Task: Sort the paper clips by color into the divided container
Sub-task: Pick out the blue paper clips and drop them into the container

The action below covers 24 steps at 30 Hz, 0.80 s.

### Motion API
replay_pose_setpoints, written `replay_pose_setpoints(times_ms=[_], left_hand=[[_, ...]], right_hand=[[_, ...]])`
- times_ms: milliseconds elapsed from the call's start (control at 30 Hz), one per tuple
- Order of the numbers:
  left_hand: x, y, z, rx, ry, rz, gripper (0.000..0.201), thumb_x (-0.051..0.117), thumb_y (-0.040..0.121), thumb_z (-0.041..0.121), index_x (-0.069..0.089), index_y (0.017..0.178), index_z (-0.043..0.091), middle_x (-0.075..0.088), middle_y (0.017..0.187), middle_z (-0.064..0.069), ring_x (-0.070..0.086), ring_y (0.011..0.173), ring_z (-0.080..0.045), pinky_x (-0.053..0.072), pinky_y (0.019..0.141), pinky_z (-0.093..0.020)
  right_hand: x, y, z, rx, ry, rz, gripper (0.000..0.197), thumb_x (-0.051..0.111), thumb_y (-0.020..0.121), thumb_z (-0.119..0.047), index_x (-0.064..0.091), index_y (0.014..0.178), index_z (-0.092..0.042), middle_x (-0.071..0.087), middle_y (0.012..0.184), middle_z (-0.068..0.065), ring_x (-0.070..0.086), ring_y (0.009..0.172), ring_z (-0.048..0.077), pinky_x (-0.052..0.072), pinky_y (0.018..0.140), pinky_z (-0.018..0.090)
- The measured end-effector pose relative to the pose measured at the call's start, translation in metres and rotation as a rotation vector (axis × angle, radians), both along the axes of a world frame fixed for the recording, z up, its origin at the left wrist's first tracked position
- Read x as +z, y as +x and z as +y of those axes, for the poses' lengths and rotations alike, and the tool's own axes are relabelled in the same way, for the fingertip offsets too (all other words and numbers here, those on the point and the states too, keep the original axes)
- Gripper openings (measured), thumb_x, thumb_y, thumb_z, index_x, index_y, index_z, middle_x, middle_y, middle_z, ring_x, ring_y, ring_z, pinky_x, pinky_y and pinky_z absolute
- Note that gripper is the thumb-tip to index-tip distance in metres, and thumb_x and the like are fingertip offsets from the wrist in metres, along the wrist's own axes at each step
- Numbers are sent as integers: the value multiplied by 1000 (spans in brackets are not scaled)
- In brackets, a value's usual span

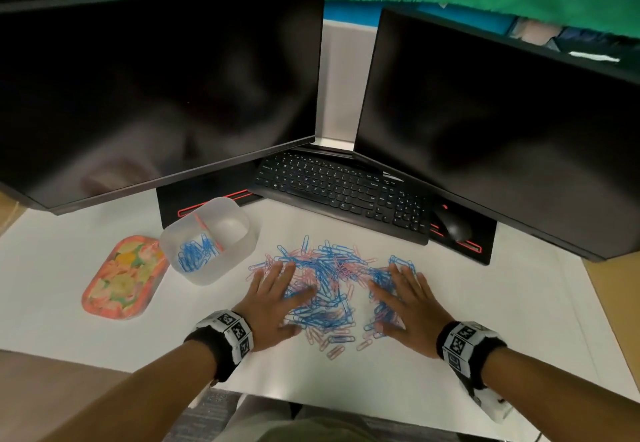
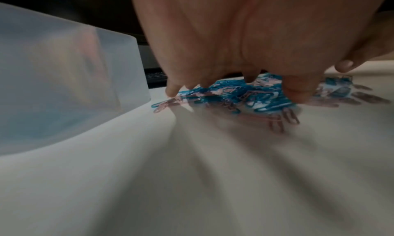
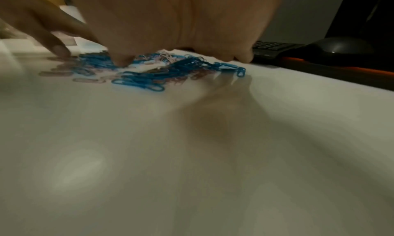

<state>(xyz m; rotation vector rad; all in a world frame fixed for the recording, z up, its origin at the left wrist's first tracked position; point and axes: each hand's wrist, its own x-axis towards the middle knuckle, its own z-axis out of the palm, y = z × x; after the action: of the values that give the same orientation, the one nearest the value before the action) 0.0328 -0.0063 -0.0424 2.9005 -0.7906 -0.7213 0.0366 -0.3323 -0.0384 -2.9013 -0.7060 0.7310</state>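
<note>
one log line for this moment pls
left hand flat on paper clip pile | right hand flat on pile | divided container: blue clips one side, other empty

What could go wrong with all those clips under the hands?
Both hands, the left hand and the right hand, lie flat on the mixed pile, so:
1. Blue and pink clips look tangled; one may drag the other colour along.
2. A sweep could push loose clips off the near table edge.

2 dark monitors [image 1: 156, 88], keyboard [image 1: 341, 190], mouse [image 1: 453, 225] at back — floral tray [image 1: 121, 277] left.
</note>
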Motion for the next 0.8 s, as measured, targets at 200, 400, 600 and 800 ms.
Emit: replay_pose_setpoints(times_ms=[200, 400, 600, 800], left_hand=[[12, 7, -26, 93, -289, -147, 18, 55, 81, 22, 67, 95, 23, 58, 101, 0, 57, 89, -25, 47, 76, -32], [14, 8, -43, 90, -189, -65, 19, 52, 87, 30, 64, 100, 22, 57, 106, 1, 59, 94, -24, 50, 80, -34], [8, 6, -49, 169, -203, -21, 19, 50, 89, 26, 64, 102, 23, 59, 109, 2, 61, 98, -23, 50, 79, -30], [6, 4, -47, 235, -282, -32, 17, 49, 87, 20, 61, 98, 24, 60, 105, 4, 60, 95, -21, 52, 78, -31]], right_hand=[[18, 2, 49, -141, 341, -115, 23, 53, 91, -32, 62, 108, -20, 62, 100, -3, 53, 93, 14, 45, 84, 29], [21, 8, 92, -202, 299, -45, 8, 54, 87, -22, 56, 95, -19, 58, 85, -4, 51, 78, 19, 38, 67, 26], [17, 12, 96, -273, 293, 48, 24, 52, 84, -4, 56, 101, -19, 61, 92, -3, 57, 84, 20, 48, 72, 29], [13, 14, 85, -299, 331, 103, 26, 48, 88, -4, 59, 109, -15, 59, 96, 1, 54, 86, 18, 45, 75, 26]])
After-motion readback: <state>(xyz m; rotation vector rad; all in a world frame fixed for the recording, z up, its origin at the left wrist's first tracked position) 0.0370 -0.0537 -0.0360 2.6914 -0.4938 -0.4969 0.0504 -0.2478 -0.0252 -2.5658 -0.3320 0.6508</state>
